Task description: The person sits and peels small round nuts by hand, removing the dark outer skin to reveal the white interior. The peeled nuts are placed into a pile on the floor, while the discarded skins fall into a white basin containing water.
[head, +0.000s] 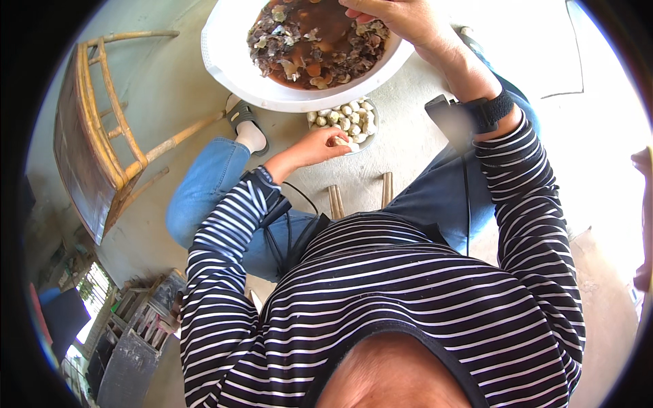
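Note:
My left hand (324,145) reaches into a small bowl (376,122) of pale, rounded pieces (344,124), which look like peeled small eggs. Its thumb and fingers curve around one pale piece at the near side, but whether they grip it is unclear. Over the right side of a large white plastic basin (285,103) is my right hand (398,18), its fingers bent and partly cut off by the top edge. Brown liquid (326,35) fills the basin, with broken shell-like fragments (275,43) floating in it. The basin's rim covers the bowl's far side.
A bamboo chair (109,112) lies tipped to the left, one leg reaching near my slippered foot (247,127). Two wooden legs (335,201) show below my lap. Black cables (288,232) hang from devices on my wrists. Wooden furniture (132,347) stands at lower left.

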Available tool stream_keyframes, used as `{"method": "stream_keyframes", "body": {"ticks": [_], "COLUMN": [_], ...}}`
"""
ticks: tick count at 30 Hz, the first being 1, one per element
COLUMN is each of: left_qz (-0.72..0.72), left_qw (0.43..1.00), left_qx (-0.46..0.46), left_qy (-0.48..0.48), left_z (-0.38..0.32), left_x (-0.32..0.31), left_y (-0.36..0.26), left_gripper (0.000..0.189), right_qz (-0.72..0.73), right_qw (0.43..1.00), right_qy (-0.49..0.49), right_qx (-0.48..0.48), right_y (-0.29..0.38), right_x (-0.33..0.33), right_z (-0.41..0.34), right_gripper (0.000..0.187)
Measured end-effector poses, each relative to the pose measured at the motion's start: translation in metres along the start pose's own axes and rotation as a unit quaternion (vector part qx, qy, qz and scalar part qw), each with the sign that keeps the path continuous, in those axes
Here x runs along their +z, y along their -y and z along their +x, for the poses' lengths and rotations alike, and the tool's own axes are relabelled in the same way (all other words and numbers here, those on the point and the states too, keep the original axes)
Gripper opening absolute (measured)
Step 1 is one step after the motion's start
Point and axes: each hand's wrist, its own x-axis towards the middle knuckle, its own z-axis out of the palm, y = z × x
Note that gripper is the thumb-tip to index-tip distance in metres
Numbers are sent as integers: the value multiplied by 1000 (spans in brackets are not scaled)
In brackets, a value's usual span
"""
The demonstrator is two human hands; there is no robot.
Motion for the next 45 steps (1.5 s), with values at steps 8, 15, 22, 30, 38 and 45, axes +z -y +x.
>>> {"method": "stream_keyframes", "body": {"ticks": [8, 15, 22, 30, 38, 45], "left_qz": [328, 450, 428, 327, 356, 560], "left_qw": [930, 882, 896, 920, 916, 819], "left_qx": [98, 108, 90, 204, 168, 112], "left_qy": [-135, -91, -70, 76, -75, 56], "left_z": [63, 94, 88, 19, 6, 61], "left_x": [16, 21, 17, 6, -118, -132], "left_y": [20, 28, 19, -75, -148, -122], "left_gripper": [27, 39, 52, 49, 43, 85], "right_qz": [-52, -73, -186, -177, -147, -162], "right_qw": [998, 997, 980, 983, 989, 986], "right_qy": [-34, -23, -12, -36, -32, -26], "right_qx": [10, 11, -67, -28, 9, 4], "right_y": [15, 13, 0, -5, 3, 14], "right_x": [-16, -24, -29, -28, -22, -24], "right_z": [-19, -24, -17, -6, -5, -7], "right_gripper": [11, 12, 28, 23, 22, 23]}}
